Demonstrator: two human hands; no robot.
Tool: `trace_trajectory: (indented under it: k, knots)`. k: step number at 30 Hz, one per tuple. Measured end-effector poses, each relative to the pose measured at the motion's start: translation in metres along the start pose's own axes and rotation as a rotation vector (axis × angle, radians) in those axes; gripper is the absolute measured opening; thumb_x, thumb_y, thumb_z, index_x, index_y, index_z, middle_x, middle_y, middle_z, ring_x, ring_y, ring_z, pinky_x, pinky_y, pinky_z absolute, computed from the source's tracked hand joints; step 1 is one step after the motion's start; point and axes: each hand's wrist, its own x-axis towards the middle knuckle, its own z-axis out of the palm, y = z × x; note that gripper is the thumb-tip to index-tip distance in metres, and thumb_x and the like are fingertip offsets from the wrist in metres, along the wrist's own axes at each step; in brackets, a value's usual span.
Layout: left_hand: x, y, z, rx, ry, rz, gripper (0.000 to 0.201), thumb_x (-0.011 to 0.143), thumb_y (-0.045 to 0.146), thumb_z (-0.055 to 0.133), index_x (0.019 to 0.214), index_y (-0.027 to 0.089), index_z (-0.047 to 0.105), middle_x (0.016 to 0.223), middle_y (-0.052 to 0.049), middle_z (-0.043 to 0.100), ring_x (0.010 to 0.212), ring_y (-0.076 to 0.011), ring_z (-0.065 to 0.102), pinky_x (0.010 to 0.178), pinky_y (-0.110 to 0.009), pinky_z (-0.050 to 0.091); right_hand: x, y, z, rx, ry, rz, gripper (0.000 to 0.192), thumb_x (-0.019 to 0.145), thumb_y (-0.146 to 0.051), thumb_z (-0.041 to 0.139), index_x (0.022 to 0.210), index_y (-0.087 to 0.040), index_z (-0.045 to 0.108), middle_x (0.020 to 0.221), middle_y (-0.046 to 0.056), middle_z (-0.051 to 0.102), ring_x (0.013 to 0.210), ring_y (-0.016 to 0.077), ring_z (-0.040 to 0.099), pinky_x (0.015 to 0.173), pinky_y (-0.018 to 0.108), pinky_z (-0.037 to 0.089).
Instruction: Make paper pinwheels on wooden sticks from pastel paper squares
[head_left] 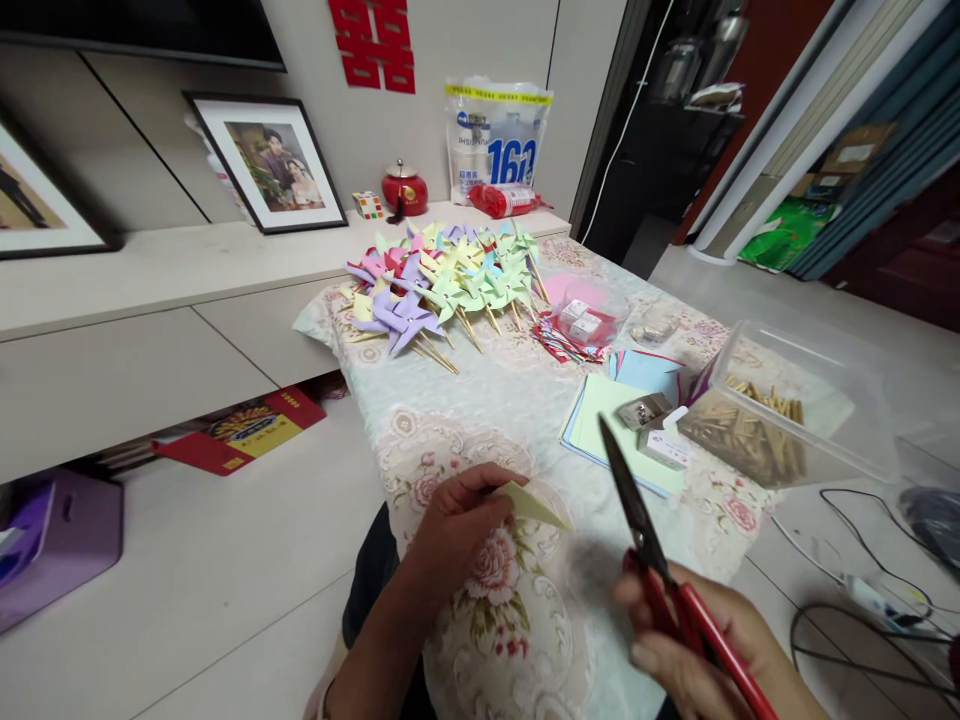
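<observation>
Right hand (697, 640) grips scissors (660, 570); floral tablecloth (487, 420); pale floor (225, 580).

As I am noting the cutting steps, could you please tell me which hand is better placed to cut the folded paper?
Probably the right hand: it already holds the red-handled scissors, blades shut and pointing up, near the folded yellow paper, which the left hand pinches above the floral tablecloth.

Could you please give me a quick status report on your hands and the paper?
Left hand pinching folded yellow paper. Right hand gripping red scissors, blades closed, apart from the paper. Nothing between them.
</observation>
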Motion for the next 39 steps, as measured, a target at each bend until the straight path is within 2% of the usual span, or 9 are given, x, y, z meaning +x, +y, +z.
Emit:
trace_trajectory:
  k: [2,5,8,12,18,24,28,33,39]
  knots:
    - [0.0,-0.003,0.005,0.056,0.054,0.031,0.027,0.069,0.018,0.072,0.095,0.021,0.076,0.081,0.0,0.068,0.071,-0.0132,0.057,0.067,-0.025,0.044,0.013,-0.007,0.007,0.022,0.121,-0.083,0.032,0.077,-0.045,0.08,0.101,-0.025,0.074,0.084,0.004,0.07,0.073,0.0155,0.065,0.064,0.021,0.054]
    - [-0.003,-0.005,0.014,0.224,0.121,0.146,0.036,0.073,0.017,0.068,0.108,0.022,0.072,0.086,0.0,0.066,0.075,-0.0138,0.059,0.068,-0.025,0.046,0.032,-0.019,0.015,0.074,0.25,-0.148,0.035,0.077,-0.045,0.079,0.104,-0.024,0.072,0.096,0.006,0.075,0.062,0.0132,0.063,0.056,0.022,0.054]
    - [-0.01,-0.003,0.022,0.413,0.138,0.238,0.042,0.079,0.017,0.063,0.121,0.022,0.065,0.084,0.0,0.065,0.072,-0.0142,0.06,0.063,-0.025,0.046,0.044,-0.029,0.023,0.052,0.254,-0.16,0.037,0.081,-0.045,0.075,0.109,-0.022,0.071,0.106,0.009,0.075,0.06,0.0126,0.062,0.054,0.024,0.053]
    - [-0.019,0.002,0.031,0.625,0.102,0.337,0.05,0.081,0.015,0.061,0.131,0.023,0.058,0.088,-0.002,0.069,0.075,-0.0169,0.063,0.067,-0.029,0.048,0.051,-0.038,0.033,0.028,0.243,-0.23,0.038,0.081,-0.044,0.075,0.111,-0.02,0.069,0.103,0.008,0.074,0.066,0.0157,0.064,0.06,0.028,0.055]
    - [-0.026,0.001,0.036,0.643,0.046,0.395,0.057,0.084,0.015,0.06,0.139,0.026,0.05,0.091,-0.002,0.07,0.08,-0.0186,0.064,0.076,-0.033,0.049,0.055,-0.042,0.037,0.079,0.217,-0.24,0.036,0.079,-0.041,0.079,0.105,-0.019,0.068,0.084,0.003,0.069,0.065,0.016,0.061,0.057,0.027,0.052]
    - [-0.029,0.004,0.034,0.488,0.087,0.211,0.061,0.073,0.018,0.071,0.132,0.025,0.057,0.108,-0.007,0.069,0.079,-0.019,0.061,0.071,-0.034,0.049,0.058,-0.042,0.033,0.337,0.2,-0.15,0.042,0.075,-0.04,0.082,0.108,-0.019,0.065,0.085,0.002,0.067,0.059,0.0123,0.06,0.051,0.024,0.049]
    - [-0.032,0.004,0.032,0.251,0.013,0.009,0.036,0.084,0.034,0.063,0.117,0.02,0.065,0.084,-0.005,0.068,0.07,-0.0177,0.059,0.064,-0.031,0.047,0.061,-0.047,0.03,0.394,0.146,-0.096,0.044,0.069,-0.037,0.082,0.103,-0.015,0.065,0.078,0.002,0.068,0.05,0.0107,0.057,0.044,0.023,0.046]
    - [-0.037,0.004,0.034,0.06,-0.136,-0.261,0.05,0.088,0.057,0.057,0.121,0.019,0.062,0.068,-0.003,0.064,0.061,-0.018,0.06,0.052,-0.027,0.043,0.062,-0.059,0.023,0.344,-0.031,-0.118,0.03,0.067,-0.024,0.074,0.096,-0.014,0.067,0.066,-0.002,0.065,0.043,0.0081,0.053,0.042,0.021,0.043]
    - [-0.033,0.001,0.039,-0.016,-0.284,-0.251,0.047,0.082,0.045,0.073,0.123,0.024,0.067,0.068,0.0,0.064,0.048,-0.0085,0.046,0.046,-0.022,0.034,0.068,-0.066,0.018,0.29,-0.215,-0.095,0.031,0.064,-0.015,0.066,0.095,-0.014,0.069,0.073,0.0,0.071,0.046,0.0076,0.055,0.042,0.019,0.042]
